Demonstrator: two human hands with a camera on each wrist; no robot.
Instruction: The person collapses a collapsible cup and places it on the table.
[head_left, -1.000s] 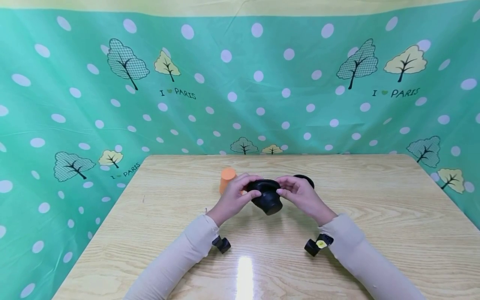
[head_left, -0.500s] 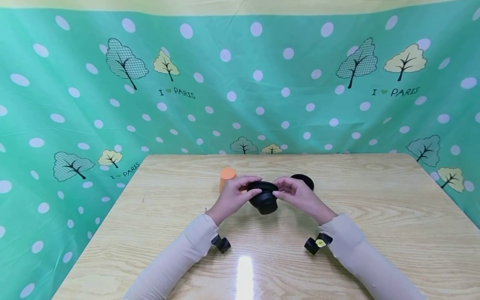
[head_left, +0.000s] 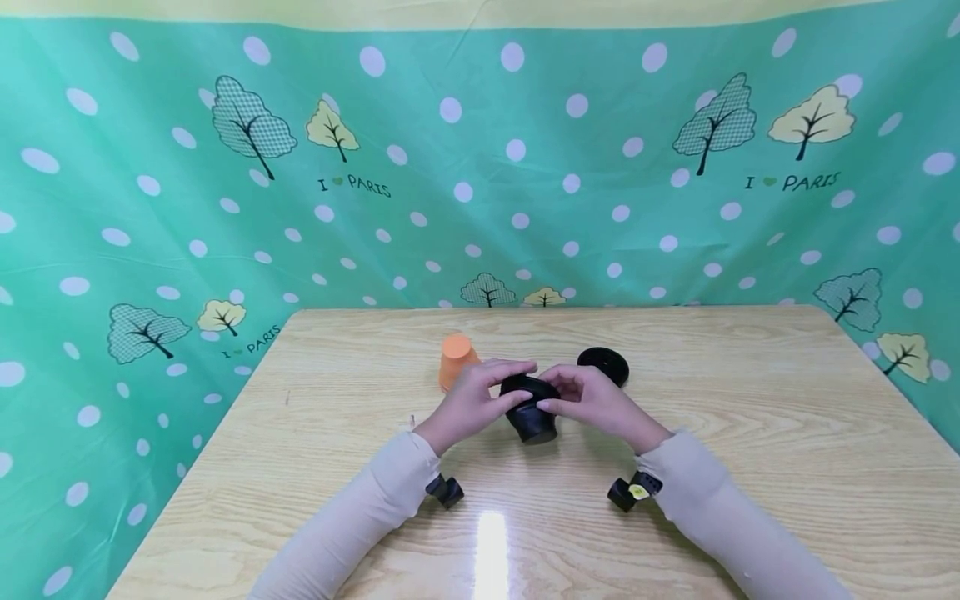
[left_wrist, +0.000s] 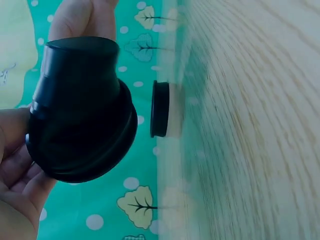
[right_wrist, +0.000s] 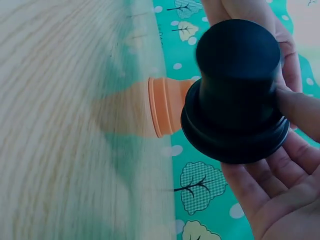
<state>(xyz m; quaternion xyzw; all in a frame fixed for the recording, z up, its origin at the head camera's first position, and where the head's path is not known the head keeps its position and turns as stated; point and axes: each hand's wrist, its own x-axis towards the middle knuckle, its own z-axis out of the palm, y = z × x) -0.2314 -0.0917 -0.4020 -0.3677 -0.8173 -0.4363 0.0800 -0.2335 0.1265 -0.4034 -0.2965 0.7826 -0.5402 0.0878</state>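
Note:
A black collapsible cup (head_left: 534, 425) is held tilted above the table between both hands, its narrow base facing down and toward me. My left hand (head_left: 480, 398) grips its left side, thumb on the outer wall and fingers over the wide rim. From the right, my right hand (head_left: 594, 404) pinches the rim between thumb and fingers. In the left wrist view the cup (left_wrist: 80, 105) bulges unevenly near its folds. The right wrist view shows its round flat base (right_wrist: 239, 50) and stepped rim. The cup's inside is hidden.
Behind my left hand, an orange collapsible cup (head_left: 456, 357) stands upside down on the wooden table (head_left: 337, 467). A black round, shallow disc-like piece (head_left: 603, 365) lies behind my right hand. A patterned green cloth (head_left: 420, 192) hangs beyond the table's far edge.
The black cup has come slightly nearer to me and its tilt has changed. Both hands have shifted their fingers along the rim. More of the black round piece shows behind the right hand.

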